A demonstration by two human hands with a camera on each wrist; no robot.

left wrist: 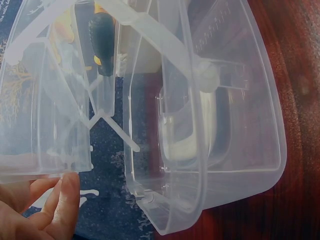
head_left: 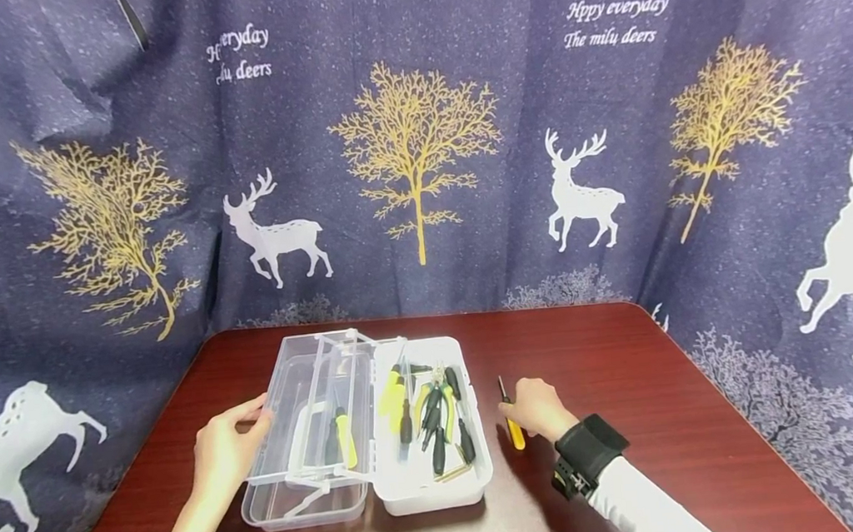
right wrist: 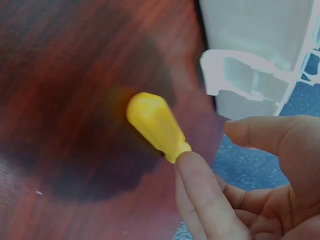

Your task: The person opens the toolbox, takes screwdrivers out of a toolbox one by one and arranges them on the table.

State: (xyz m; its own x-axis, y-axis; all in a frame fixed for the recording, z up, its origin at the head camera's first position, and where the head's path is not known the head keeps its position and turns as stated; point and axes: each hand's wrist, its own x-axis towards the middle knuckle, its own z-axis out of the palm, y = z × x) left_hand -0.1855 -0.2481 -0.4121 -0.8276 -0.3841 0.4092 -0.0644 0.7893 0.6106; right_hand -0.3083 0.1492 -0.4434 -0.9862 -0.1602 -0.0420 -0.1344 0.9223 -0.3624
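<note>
Screwdriver [head_left: 513,426] shaft hidden behind right hand [head_left: 539,410].

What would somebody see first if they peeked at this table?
Probably the open toolbox in the middle of the dark red table, its white half full of yellow and black tools and its clear lid folded out to the left. The left hand touches that lid, and the right hand holds a small yellow-handled screwdriver just right of the box. Behind hangs a blue curtain with white deer and gold trees.
</note>
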